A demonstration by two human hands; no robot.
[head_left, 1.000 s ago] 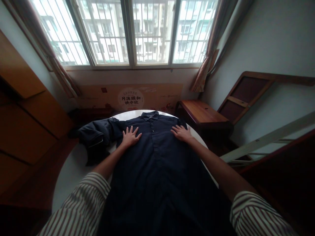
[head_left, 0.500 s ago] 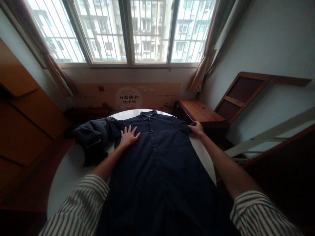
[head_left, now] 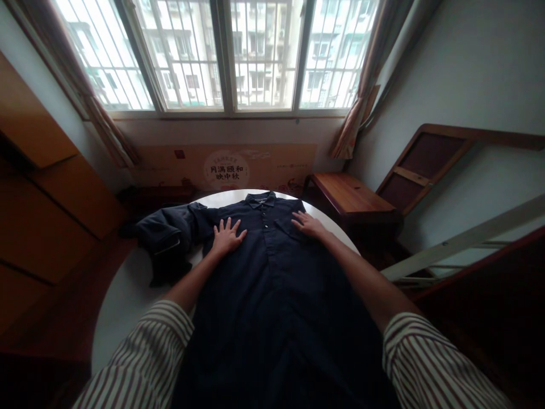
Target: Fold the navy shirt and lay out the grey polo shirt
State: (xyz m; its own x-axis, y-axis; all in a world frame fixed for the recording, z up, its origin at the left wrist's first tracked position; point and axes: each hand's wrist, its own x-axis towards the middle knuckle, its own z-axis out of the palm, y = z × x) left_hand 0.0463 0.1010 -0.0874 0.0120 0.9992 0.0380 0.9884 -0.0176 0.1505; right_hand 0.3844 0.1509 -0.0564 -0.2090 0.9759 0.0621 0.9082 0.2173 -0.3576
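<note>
A dark navy button-up shirt (head_left: 272, 284) lies front side up on a round white table (head_left: 121, 307), its collar at the far edge. My left hand (head_left: 229, 236) rests flat on the shirt's chest to the left of the buttons, fingers spread. On the other side, near the shoulder, my right hand (head_left: 309, 224) lies on the cloth with its fingers stretched out. The right sleeve no longer sticks out past the shirt's side; where it lies is hard to make out in the dark cloth. Beside my left hand is a bunched dark garment (head_left: 170, 233).
A wooden stool or small table (head_left: 351, 194) stands beyond the table on the right, near a leaning wooden panel (head_left: 419, 165). Orange-brown cabinets (head_left: 55, 193) line the left. Past the table are a printed banner (head_left: 225, 167) and barred windows.
My right hand has moved inward from the outstretched sleeve end onto the shirt's chest, and its grip has loosened. The sleeve has come in with it. My left hand stays in place.
</note>
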